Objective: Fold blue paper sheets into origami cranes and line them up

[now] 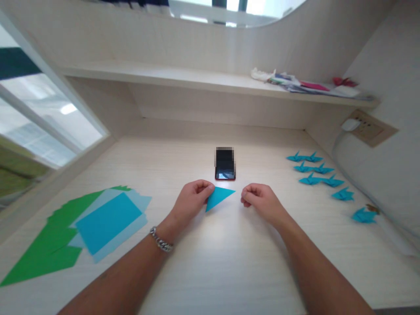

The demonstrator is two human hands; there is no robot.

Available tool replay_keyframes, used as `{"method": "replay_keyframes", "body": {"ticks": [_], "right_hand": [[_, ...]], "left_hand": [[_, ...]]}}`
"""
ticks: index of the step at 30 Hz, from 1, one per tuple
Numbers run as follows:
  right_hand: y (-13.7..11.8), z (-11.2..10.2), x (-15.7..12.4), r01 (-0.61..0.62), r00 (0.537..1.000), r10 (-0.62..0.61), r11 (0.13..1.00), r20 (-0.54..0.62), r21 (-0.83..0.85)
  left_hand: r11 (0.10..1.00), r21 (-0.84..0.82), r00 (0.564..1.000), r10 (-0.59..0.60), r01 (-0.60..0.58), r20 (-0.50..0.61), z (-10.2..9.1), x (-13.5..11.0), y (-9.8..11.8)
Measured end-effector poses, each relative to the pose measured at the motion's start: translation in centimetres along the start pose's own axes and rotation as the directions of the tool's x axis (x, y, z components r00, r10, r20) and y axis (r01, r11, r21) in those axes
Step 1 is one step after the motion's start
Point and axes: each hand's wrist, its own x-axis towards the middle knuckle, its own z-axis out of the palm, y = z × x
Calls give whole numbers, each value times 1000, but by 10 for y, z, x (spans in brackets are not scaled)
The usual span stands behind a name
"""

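A blue paper folded into a triangle (218,197) lies at the middle of the pale wooden desk (210,262). My left hand (192,201) pinches the triangle's left corner with curled fingers; a metal bracelet sits on that wrist. My right hand (260,201) is curled closed just right of the triangle's tip, a small gap away from it, with nothing visible in it.
A phone (225,165) lies just beyond the triangle. Blue and green paper sheets (98,223) are stacked at the left. Several folded blue paper cranes (320,175) line the right side. A shelf (305,87) holds papers; a wall socket (364,127) is at the right.
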Motion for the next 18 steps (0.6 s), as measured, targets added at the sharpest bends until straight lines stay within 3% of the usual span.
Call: {"method": "replay_keyframes", "body": {"ticks": [3, 7, 13, 18], "right_hand": [[0, 8, 1, 7, 1000, -3, 988, -23, 155], [3, 25, 2, -25, 1000, 26, 977, 0, 210], [10, 27, 2, -31, 990, 34, 999, -136, 31], [5, 26, -1, -34, 989, 39, 998, -143, 43]], "left_hand": [[985, -167, 997, -60, 53, -39, 5, 0, -2], [977, -197, 996, -75, 82, 46, 14, -5, -4], [983, 6, 979, 184, -185, 88, 16, -16, -1], [956, 121, 955, 245, -266, 165, 23, -22, -1]]}}
